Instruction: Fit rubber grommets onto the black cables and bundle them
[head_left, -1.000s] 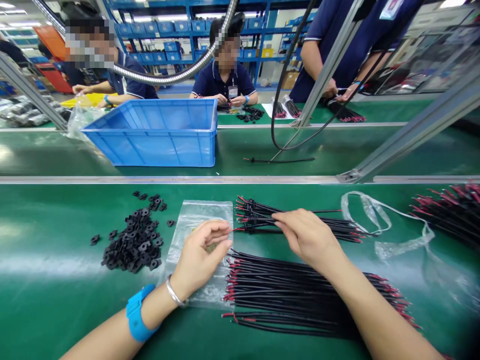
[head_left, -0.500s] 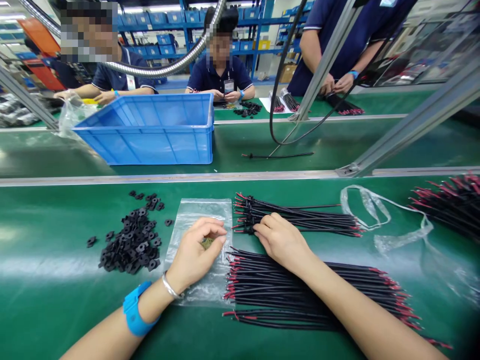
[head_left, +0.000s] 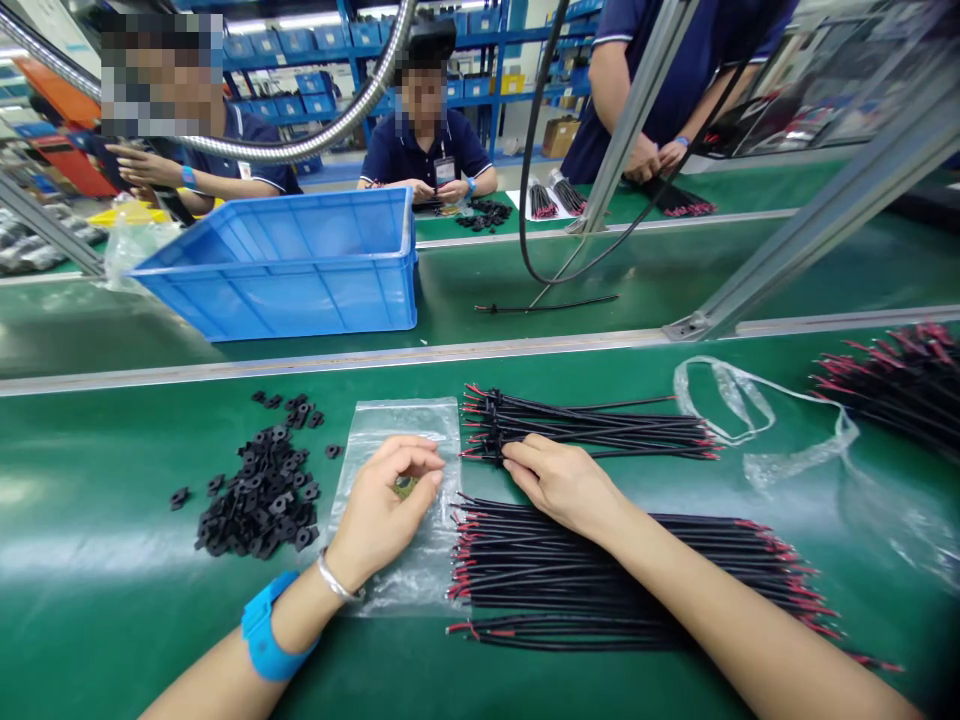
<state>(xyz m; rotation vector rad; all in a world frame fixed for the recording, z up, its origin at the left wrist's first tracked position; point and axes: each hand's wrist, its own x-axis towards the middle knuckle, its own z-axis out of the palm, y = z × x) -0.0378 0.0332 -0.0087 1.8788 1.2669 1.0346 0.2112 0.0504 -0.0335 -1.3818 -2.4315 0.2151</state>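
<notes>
My left hand (head_left: 390, 500) hovers or rests over a clear plastic bag (head_left: 405, 578), its fingers curved and the thumb apart from them. Through that gap a small patch of yellow-green bits (head_left: 405, 487) shows; whether they lie in the bag, I cannot tell. My right hand (head_left: 562, 485) is closed at the left end of the upper bundle of black cables (head_left: 637, 432), fingertips on a cable near the black clips (head_left: 492, 430). Below lies a wider row of black cables (head_left: 585, 560) with red wire ends. To the left sits a pile of small black plastic clips (head_left: 262, 495).
Beyond the metal rail (head_left: 225, 370) stands a blue bin (head_left: 277, 290), with a single cable (head_left: 547, 305) right of it. A plastic strip (head_left: 806, 455) and another cable bundle (head_left: 892, 390) lie at right. Metal posts and a hanging black cord cross the view. Co-workers sit and stand opposite.
The view has shifted slightly. Both my hands stay in nearly the same places. The co-worker at far left has raised a hand.
</notes>
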